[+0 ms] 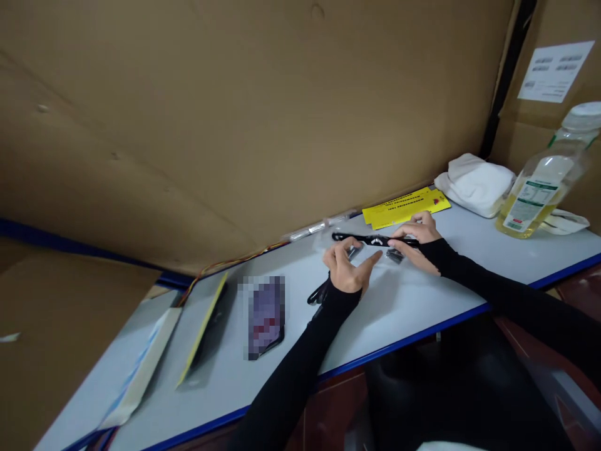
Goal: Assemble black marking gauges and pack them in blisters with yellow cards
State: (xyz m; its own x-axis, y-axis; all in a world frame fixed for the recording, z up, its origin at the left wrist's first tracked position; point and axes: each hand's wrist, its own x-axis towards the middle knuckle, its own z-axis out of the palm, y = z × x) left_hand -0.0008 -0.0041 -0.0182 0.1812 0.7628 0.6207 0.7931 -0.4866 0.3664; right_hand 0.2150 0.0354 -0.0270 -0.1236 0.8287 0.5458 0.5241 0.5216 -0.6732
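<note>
My right hand (419, 238) pinches the right end of a black spokeshave (359, 238), a slim bar with a looped left end and silvery parts at its middle. Just below the bar is my left hand (346, 266), thumb and index finger spread apart. Its fingertips overlap the bar's lower edge; whether they touch it I cannot tell. Another black looped handle (318, 293) lies partly hidden beneath my left wrist. Small dark parts in clear plastic (394, 255) rest under the right fingers.
Yellow printed cards (406, 208) lie behind my hands, near a white cloth bundle (476, 185) and a bottle of yellow liquid (533, 188). A blurred-out phone (266, 319), a yellow-edged package (203, 332) and a white strip (145, 363) are leftward. Cardboard walls (263, 113) enclose the table.
</note>
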